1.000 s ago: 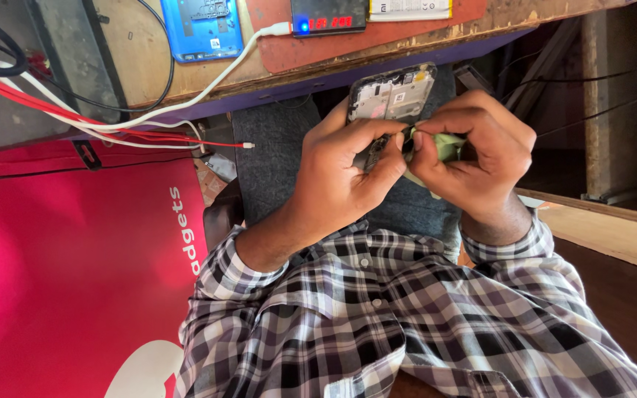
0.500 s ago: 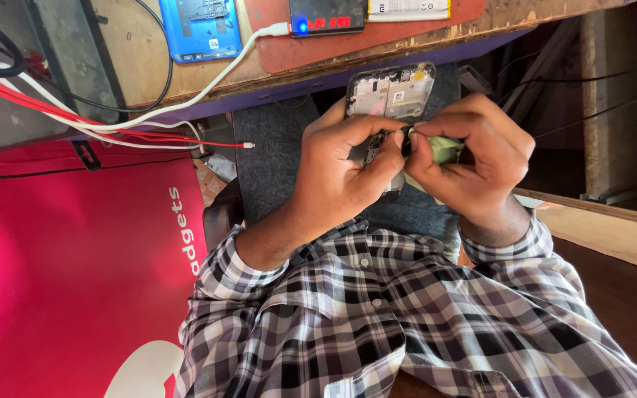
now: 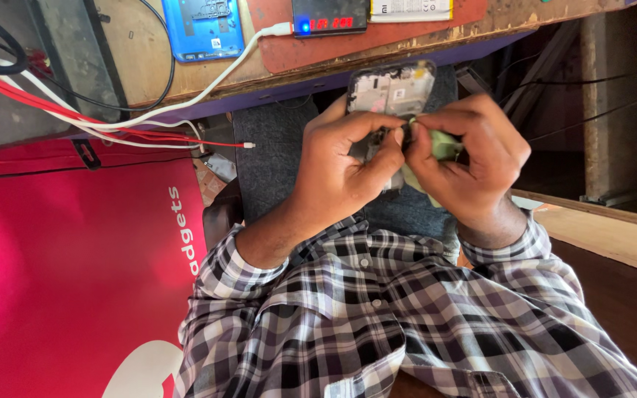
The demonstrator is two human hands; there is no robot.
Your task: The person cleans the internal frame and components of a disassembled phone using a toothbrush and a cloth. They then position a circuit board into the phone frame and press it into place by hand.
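- Left hand (image 3: 344,166): fingers (image 3: 377,125) clenched on the opened phone (image 3: 391,92), which rises just above them, over the lap.
- Right hand (image 3: 470,166): fingers (image 3: 425,151) pinching a pale green cloth (image 3: 444,146) against the phone's edge.
- Thumbs nearly touching.
- Above fingers: table (image 3: 149,66), blue pad (image 3: 202,28), white cable (image 3: 208,81).

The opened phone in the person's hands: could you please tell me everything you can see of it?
The opened phone is a dark slab with its back off, showing a pale silvery inner frame and small parts with a yellow spot near one corner. It is held above the lap, just below the bench edge. The left hand clasps its side, the right hand pinches a pale green cloth at its lower part, which the fingers hide.
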